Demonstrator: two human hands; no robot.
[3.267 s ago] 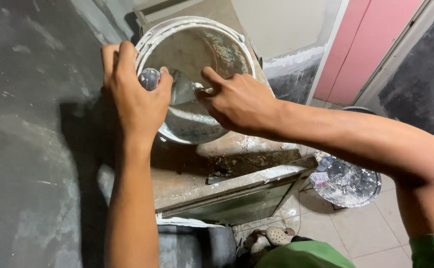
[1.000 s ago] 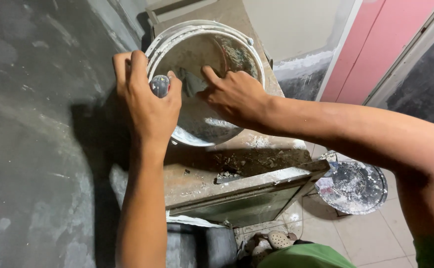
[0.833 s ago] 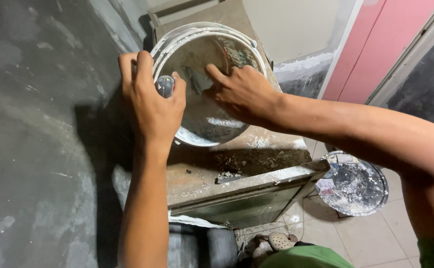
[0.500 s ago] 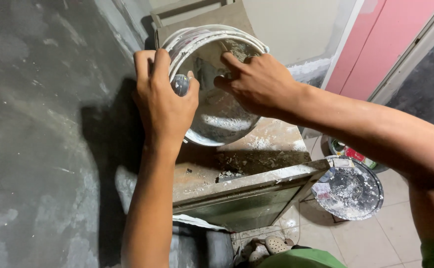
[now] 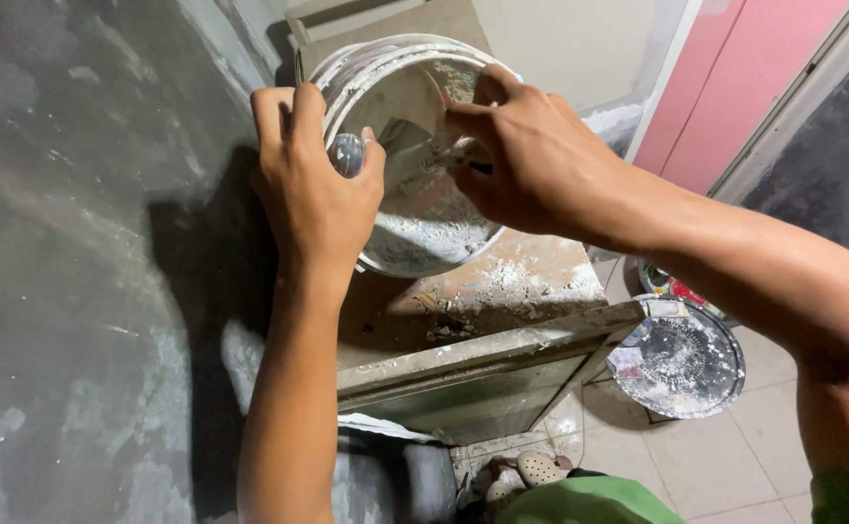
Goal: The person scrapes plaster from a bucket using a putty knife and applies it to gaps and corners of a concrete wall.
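Both hands grip: left hand [image 5: 313, 189] clamps the tilted bucket [image 5: 415, 165], right hand [image 5: 531, 160] holds a scraper [image 5: 415, 136]; a slip could spill plaster.

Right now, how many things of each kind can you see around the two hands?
Buckets: 2, the tilted bucket gripped by the left hand, and the floor bucket
Scraping tools: 1, the tool under the right hand
Stands: 1, the stand
Total: 4

one head-worn view looks steeply down from close above the plaster-smeared bucket [image 5: 415, 165], which fills the upper middle; the grey wall [image 5: 75, 262] runs left of it, the tiled floor [image 5: 696, 456] lies lower right.
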